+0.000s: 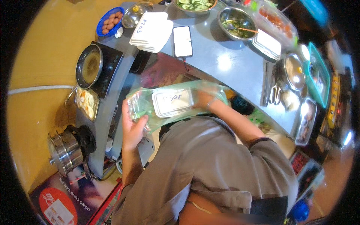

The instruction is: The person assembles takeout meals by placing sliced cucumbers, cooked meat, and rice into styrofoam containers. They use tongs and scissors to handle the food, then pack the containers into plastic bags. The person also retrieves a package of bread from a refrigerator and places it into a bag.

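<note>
A thin green plastic bag (147, 98) is stretched out in front of my body. Through it shows a white lidded takeaway box (172, 103) with handwriting on the lid. My left hand (135, 125) is closed on the bag's crumpled left end, thumb on top. At the bag's right end, my right hand (204, 99) is beside the box, covered in part by the plastic. Its fingers are blurred and partly hidden, so their grip does not show.
Beyond the bag, a grey counter (210, 37) carries stacked white boxes (152, 32), a phone (183, 41) and a steel bowl (238, 24) of greens. On the left stand a frying pan (89, 65), a tray of fried eggs (86, 103) and a steamer pot (65, 150). Tongs (267, 84) lie right.
</note>
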`<state>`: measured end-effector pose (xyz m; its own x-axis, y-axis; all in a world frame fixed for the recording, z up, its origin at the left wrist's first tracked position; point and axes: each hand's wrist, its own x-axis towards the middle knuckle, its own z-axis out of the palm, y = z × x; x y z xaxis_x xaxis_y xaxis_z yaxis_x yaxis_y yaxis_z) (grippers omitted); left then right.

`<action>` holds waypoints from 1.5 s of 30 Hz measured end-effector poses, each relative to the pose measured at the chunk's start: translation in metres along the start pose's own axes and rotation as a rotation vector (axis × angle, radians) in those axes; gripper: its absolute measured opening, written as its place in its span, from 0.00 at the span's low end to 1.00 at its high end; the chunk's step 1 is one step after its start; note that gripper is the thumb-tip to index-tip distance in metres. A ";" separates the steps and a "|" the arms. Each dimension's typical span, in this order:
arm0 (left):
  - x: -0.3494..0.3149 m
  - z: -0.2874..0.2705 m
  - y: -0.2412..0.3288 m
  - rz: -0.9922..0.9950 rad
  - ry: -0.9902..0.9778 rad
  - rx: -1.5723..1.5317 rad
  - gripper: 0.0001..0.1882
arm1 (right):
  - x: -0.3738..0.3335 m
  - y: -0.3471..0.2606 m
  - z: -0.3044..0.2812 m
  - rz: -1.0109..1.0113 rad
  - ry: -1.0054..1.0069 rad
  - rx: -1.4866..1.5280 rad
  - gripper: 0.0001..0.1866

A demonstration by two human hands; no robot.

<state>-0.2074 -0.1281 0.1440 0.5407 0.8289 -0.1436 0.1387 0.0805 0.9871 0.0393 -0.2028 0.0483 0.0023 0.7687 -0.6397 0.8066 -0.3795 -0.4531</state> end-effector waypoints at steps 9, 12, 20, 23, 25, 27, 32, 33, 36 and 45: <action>0.114 0.065 0.073 0.321 -0.524 -0.166 0.38 | -0.148 0.049 -0.102 0.432 0.489 -0.236 0.60; 0.163 0.119 0.050 0.389 -0.683 -0.140 0.38 | -0.141 0.106 -0.115 0.524 0.487 -0.227 0.57; 0.190 0.186 0.047 -0.034 -0.639 -0.021 0.35 | -0.202 0.156 -0.198 -0.284 0.518 0.489 0.16; 0.199 0.207 0.046 0.034 -0.530 -0.044 0.32 | -0.176 0.254 -0.241 -0.082 1.032 0.545 0.09; 0.201 0.217 0.054 -0.015 -0.501 -0.020 0.32 | -0.129 0.337 -0.271 0.186 1.259 0.320 0.12; 0.200 0.229 0.052 0.009 -0.396 -0.031 0.32 | -0.081 0.396 -0.299 0.282 1.192 -0.120 0.16; 0.199 0.247 0.059 -0.025 -0.266 0.007 0.30 | -0.014 0.451 -0.327 0.346 0.823 -0.437 0.24; 0.198 0.245 0.063 -0.050 -0.276 0.049 0.30 | -0.013 0.454 -0.332 0.351 0.826 -0.414 0.23; 0.191 0.244 0.075 -0.064 -0.144 0.058 0.28 | -0.036 0.426 -0.335 0.240 0.961 -0.249 0.19; 0.189 0.243 0.080 0.127 -0.163 -0.042 0.13 | -0.109 0.174 -0.217 -0.584 0.186 0.430 0.15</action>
<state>0.1069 -0.0995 0.1784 0.6788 0.7339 -0.0242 0.0282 0.0069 0.9996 0.3075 -0.2408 0.1739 -0.2249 0.9667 -0.1221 0.4051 -0.0212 -0.9140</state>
